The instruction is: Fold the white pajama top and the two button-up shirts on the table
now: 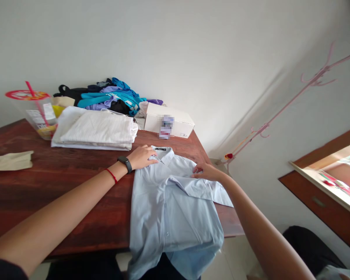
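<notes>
A light blue button-up shirt (151, 206) lies front side up on the wooden table, its lower hem hanging over the near edge. By the collar, my left hand (142, 156) has its fingers closed on the cloth at the shoulder; a dark watch and a red string circle that wrist. My right hand (205, 171) grips the opposite shoulder with bent fingers, and its fingertips are partly hidden. One sleeve (189, 188) crosses the chest in a loose fold and sticks out past the table's right side.
Folded white clothes (99, 128) are stacked behind the shirt, beside a plastic cup (39, 116) with a red straw. Farther back are a heap of clothes (107, 97) and a white box (181, 122). A pink coat rack (280, 112) leans at right. The wooden table (84, 186) ends near my body.
</notes>
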A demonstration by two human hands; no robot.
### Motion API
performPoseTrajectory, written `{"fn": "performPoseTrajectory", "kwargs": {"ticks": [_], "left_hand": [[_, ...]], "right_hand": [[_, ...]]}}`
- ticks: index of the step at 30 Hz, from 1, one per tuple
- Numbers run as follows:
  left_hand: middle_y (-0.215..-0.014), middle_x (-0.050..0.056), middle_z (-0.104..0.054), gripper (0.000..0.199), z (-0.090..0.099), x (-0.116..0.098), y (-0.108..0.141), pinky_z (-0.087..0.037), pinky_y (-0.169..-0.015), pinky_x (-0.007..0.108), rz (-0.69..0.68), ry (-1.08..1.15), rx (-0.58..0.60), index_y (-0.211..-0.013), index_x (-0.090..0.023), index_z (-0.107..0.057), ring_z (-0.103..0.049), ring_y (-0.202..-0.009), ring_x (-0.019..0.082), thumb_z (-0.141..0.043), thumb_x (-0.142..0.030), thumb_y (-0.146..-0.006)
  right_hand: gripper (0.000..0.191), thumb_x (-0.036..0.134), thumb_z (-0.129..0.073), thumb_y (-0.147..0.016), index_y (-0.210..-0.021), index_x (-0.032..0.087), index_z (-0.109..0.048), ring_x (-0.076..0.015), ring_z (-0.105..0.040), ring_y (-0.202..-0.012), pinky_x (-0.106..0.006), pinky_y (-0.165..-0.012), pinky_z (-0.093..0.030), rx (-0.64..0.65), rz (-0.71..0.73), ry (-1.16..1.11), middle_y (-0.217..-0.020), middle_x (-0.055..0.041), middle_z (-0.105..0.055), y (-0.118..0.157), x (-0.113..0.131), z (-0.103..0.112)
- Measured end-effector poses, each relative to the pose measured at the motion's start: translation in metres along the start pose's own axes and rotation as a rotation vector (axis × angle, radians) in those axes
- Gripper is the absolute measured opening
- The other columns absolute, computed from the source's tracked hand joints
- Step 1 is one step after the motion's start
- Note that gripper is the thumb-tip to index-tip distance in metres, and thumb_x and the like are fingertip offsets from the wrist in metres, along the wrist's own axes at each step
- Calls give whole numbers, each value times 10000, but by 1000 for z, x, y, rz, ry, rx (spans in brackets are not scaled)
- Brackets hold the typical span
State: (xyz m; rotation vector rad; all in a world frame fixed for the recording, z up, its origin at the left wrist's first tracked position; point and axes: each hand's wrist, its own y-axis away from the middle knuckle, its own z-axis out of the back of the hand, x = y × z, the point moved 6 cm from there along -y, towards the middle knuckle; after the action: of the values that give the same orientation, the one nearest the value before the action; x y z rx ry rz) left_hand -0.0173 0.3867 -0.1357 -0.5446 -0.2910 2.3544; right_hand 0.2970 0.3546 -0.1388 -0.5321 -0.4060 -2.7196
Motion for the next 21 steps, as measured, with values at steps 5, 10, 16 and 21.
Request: {"fn": "performPoseTrajectory", "kwargs": {"ticks": [5,10,16,21], "left_hand": [[-1056,57,-696,332,-8,8,5,-485,-862,331,48,38,-35,-1010,-242,-730,-673,-961,247,-644,-545,-903],[-1029,43,-712,172,-12,13,9,-487,-899,326,88,93,-92,-935,-228,-693,-681,-976,230,-612,-379,-945],[-989,55,-694,105,-12,19,10,-504,-858,333,130,156,-152,-933,-216,-613,-679,-939,228,-532,-274,-965],[-968,58,-691,144,-7,21,11,-497,-841,345,175,197,-206,-941,-217,-575,-674,-916,235,-457,-285,-988]], "right_hand": [[332,523,-733,-790,-869,207,-796,-191,-624,-767,-255,-664,-452,160,14,-82,-844,-41,-740,5,-12,14],[381,545,-770,-718,-791,171,-770,-237,-638,-776,-286,-659,-490,91,-31,-260,-809,-66,-729,12,-37,31],[491,619,-695,-764,-890,148,-750,-221,-637,-743,-286,-632,-491,-289,-100,-328,-847,-84,-733,15,-77,44],[502,642,-671,-778,-838,150,-755,-192,-590,-688,-266,-591,-438,-390,-122,-193,-740,-55,-704,8,-93,34]]}}
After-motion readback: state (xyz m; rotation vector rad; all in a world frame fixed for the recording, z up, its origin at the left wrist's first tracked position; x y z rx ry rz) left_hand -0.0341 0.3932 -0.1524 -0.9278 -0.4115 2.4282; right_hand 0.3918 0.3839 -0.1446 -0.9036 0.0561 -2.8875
